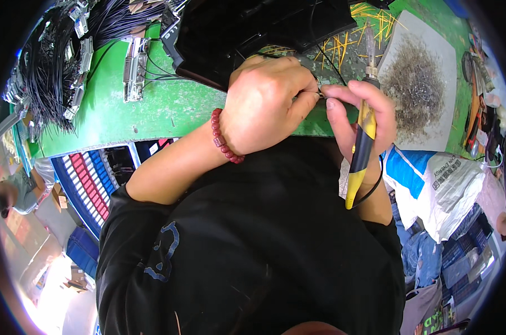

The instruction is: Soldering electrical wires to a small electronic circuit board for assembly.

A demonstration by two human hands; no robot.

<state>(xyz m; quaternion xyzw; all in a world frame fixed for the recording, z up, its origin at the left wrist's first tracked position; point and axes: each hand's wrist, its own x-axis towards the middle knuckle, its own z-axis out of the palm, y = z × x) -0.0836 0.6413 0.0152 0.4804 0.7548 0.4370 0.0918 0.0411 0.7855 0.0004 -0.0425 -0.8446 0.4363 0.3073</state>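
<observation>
Watching remotely, I see L hand [272,103] pinched on thin wire [320,94], table's [197,106] near side; R hand [382,109] clamped round soldering iron [360,157]. Wire's prob. light, bendy: I'd grip close to end; iron's stiff, handle only.

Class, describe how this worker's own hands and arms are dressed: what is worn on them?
Both the left hand and right hand are ungloved. A bracelet of round, dark red beads circles the left wrist. The forearms are bare below the short black sleeves.
</observation>
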